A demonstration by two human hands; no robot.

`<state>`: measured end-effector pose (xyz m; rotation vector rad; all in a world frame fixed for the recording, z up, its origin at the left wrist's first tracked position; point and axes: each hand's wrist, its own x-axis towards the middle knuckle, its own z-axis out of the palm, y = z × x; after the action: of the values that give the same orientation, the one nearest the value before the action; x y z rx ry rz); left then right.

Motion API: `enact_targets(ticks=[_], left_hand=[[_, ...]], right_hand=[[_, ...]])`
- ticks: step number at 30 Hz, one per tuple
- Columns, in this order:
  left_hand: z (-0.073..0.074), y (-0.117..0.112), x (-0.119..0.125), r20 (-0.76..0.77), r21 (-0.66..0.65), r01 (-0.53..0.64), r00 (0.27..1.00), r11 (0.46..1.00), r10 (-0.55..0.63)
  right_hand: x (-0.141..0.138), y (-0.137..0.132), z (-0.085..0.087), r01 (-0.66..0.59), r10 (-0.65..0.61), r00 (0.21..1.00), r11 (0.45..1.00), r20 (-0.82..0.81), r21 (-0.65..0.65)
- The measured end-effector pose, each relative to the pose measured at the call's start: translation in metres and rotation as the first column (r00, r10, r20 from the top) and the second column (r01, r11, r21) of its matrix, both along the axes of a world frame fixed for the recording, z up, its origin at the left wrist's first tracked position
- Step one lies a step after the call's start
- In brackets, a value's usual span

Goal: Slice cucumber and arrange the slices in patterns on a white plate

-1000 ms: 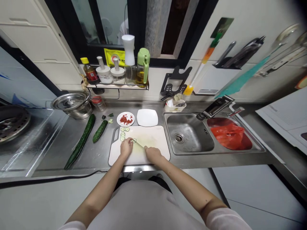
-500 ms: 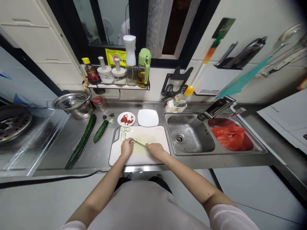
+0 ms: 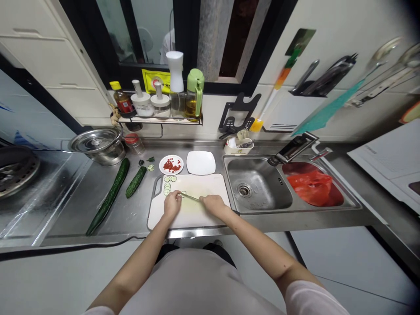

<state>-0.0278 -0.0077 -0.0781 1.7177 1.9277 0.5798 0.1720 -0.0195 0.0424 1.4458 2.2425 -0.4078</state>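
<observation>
My right hand (image 3: 214, 205) is closed around the handle of a knife (image 3: 192, 197), whose narrow blade points left, low over the white cutting board (image 3: 197, 218). At the blade's tip, my left hand (image 3: 172, 204) has its fingers curled together; what they pinch, if anything, is hidden. A pale cucumber slice (image 3: 183, 193) shows just behind the blade near those fingers. Several cucumber slices (image 3: 167, 188) lie in a column and a short row at the board's upper left corner. Left of the board rest a cut cucumber (image 3: 136, 181) and a longer whole cucumber (image 3: 108, 199).
Behind the board are a plate of red chopped pieces (image 3: 172, 165) and a white square plate (image 3: 201, 162). Small cucumber scraps (image 3: 150, 167) lie nearby. A steel pot (image 3: 98, 146) stands back left; the double sink (image 3: 259, 186), holding a red bag (image 3: 310, 188), is right.
The view has shifted slightly. Both hands and the knife keep nearly the same place over the board, and the slices at its upper left look unchanged.
</observation>
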Motion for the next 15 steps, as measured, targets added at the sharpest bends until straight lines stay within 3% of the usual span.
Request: enact_targets(ticks=[5,9,15], left_hand=[[0.0,-0.001,0.002,-0.008,0.002,0.003,1.0,1.0,-0.003],[0.002,-0.003,0.003,-0.014,0.009,-0.005,1.0,1.0,0.005],[0.007,-0.002,0.006,-0.053,-0.015,0.018,0.998,1.0,-0.019]], right_hand=[[0.014,-0.02,-0.01,0.186,-0.188,0.973,0.982,-0.131,-0.026],[0.018,-0.036,-0.02,0.418,-0.42,0.894,0.907,-0.155,-0.049],[0.013,-0.038,-0.028,0.51,-0.512,0.85,0.859,-0.126,-0.046]])
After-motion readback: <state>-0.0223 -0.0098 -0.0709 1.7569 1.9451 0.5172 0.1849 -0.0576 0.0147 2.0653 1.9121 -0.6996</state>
